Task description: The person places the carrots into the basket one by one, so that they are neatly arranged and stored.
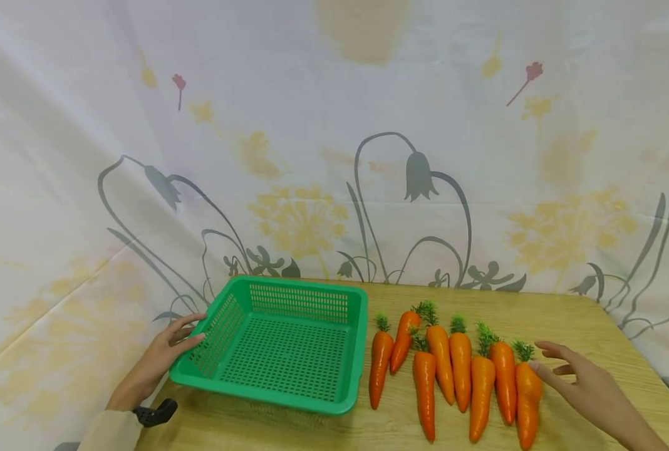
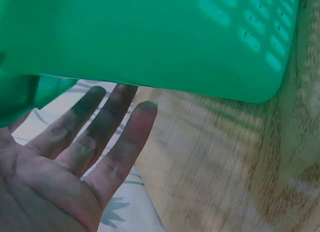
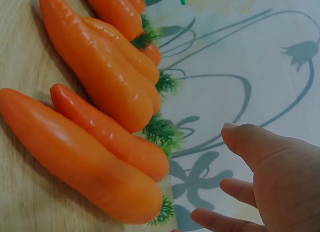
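Observation:
A green plastic basket [image 1: 289, 401] with slotted walls stands at the left of the table. My left hand [image 1: 162, 355] is at its left rim, and in the left wrist view the fingers [image 2: 120, 157] are extended against the basket's wall [image 2: 125, 47]; the thumb is mostly hidden there. Several orange carrots [image 1: 461, 369] with green tops lie in a loose row right of the basket. Beside the rightmost carrot [image 1: 528, 401] my right hand [image 1: 585, 382] hovers with loosely bent fingers, holding nothing; the right wrist view shows a gap between the hand [image 3: 270, 177] and the carrots [image 3: 85, 157].
The wooden table [image 1: 577, 326] carries the basket and carrots. A pale cloth [image 1: 334, 125] printed with flowers hangs along its back and left edges. A black band [image 1: 155, 413] is around my left wrist.

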A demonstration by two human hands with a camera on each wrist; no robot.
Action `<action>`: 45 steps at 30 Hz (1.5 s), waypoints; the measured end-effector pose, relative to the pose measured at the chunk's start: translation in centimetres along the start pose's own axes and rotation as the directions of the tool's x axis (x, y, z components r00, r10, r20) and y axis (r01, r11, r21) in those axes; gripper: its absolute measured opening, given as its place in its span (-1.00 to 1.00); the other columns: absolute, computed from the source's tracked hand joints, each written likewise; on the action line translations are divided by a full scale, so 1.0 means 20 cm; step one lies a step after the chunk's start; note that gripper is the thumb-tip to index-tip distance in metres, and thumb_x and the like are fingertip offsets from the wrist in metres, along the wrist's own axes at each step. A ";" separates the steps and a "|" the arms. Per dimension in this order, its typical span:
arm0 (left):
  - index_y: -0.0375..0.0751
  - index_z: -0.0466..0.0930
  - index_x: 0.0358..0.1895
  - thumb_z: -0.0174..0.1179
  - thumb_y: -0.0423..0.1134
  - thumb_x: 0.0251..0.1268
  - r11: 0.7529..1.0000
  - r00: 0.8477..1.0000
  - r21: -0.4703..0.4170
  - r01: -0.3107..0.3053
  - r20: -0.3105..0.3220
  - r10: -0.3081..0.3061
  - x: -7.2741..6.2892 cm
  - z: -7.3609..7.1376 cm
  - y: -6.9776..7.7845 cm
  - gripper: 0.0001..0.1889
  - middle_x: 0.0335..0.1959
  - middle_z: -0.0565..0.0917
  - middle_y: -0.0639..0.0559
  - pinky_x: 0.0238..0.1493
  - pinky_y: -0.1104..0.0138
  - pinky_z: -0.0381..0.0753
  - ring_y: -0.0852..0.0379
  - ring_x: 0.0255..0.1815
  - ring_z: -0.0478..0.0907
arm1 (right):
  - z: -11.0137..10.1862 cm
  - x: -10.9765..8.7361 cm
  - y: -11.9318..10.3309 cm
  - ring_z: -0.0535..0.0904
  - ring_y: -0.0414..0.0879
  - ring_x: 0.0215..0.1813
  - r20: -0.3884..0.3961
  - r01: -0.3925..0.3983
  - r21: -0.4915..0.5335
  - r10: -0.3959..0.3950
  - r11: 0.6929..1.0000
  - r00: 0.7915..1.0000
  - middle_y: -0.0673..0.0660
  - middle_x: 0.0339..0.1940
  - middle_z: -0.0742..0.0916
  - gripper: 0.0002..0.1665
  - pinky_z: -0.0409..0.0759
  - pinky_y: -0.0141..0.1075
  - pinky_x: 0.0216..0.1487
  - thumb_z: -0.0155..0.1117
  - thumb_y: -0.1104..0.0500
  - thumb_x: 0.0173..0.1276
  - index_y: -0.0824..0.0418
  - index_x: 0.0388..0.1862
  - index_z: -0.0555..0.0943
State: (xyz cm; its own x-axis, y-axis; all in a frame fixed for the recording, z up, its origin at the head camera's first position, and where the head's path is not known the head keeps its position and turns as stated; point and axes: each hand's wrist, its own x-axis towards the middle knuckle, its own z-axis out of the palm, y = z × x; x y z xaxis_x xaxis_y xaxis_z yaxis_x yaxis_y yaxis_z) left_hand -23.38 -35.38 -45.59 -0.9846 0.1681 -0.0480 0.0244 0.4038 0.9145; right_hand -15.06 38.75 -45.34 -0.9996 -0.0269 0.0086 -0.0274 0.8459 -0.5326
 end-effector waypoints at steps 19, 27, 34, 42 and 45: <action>-0.13 0.14 0.62 0.16 -0.17 0.58 0.999 0.989 -0.042 -0.023 0.148 0.029 0.03 -0.04 -0.05 -0.33 0.67 -0.25 -0.37 0.40 -0.50 0.04 -0.57 0.59 -0.34 | 0.09 0.02 0.08 0.71 0.16 -0.02 0.138 -0.093 0.110 0.077 0.990 0.987 0.60 0.28 0.52 -0.13 0.72 0.01 -0.17 0.18 -0.17 0.58 0.46 0.52 0.25; -0.09 0.05 0.66 0.08 -0.26 0.61 0.991 0.975 -0.127 -0.030 0.214 0.057 0.07 -0.06 -0.10 -0.33 0.68 -0.35 -0.30 0.40 -0.53 -0.15 -0.50 0.60 -0.48 | 0.14 0.03 0.11 0.71 0.11 -0.05 0.170 -0.168 0.195 0.135 0.966 0.976 0.60 0.26 0.51 -0.02 0.72 -0.24 -0.27 0.34 -0.19 0.45 0.42 0.53 0.22; -0.18 0.04 0.65 0.06 -0.29 0.63 0.981 0.969 -0.180 -0.069 0.220 0.109 0.09 -0.06 -0.12 -0.35 0.67 -0.36 -0.36 0.46 -0.45 -0.06 -0.55 0.58 -0.48 | 0.16 0.03 0.10 0.69 0.04 -0.07 0.176 -0.240 0.267 0.197 0.934 0.964 0.58 0.24 0.52 -0.01 0.75 -0.22 -0.24 0.33 -0.21 0.46 0.44 0.52 0.23; -0.11 0.02 0.66 0.05 -0.33 0.62 0.985 0.970 -0.159 -0.064 0.222 0.099 0.10 -0.06 -0.14 -0.33 0.66 -0.43 -0.34 0.37 -0.54 -0.03 -0.59 0.56 -0.52 | 0.17 0.05 0.08 0.71 0.02 -0.11 0.151 -0.266 0.245 0.235 0.932 0.960 0.58 0.22 0.53 0.02 0.74 -0.23 -0.25 0.26 -0.30 0.47 0.49 0.48 0.27; -0.09 0.00 0.67 0.04 -0.33 0.63 0.985 0.967 -0.163 -0.063 0.232 0.100 0.09 -0.05 -0.15 -0.32 0.65 -0.46 -0.35 0.35 -0.54 0.05 -0.59 0.56 -0.54 | 0.17 0.06 0.08 0.69 0.10 -0.03 0.137 -0.259 0.227 0.233 0.939 0.963 0.58 0.23 0.53 0.00 0.72 -0.24 -0.23 0.29 -0.30 0.45 0.50 0.43 0.32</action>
State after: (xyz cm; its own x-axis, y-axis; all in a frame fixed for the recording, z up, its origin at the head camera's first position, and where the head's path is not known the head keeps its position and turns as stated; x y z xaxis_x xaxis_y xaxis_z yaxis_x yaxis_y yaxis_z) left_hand -25.47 -37.22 -47.93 -0.9099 0.4120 -0.0481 0.0578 0.2407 0.9689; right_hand -16.21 38.33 -49.12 -0.9678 0.0976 -0.2320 0.2350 0.6804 -0.6942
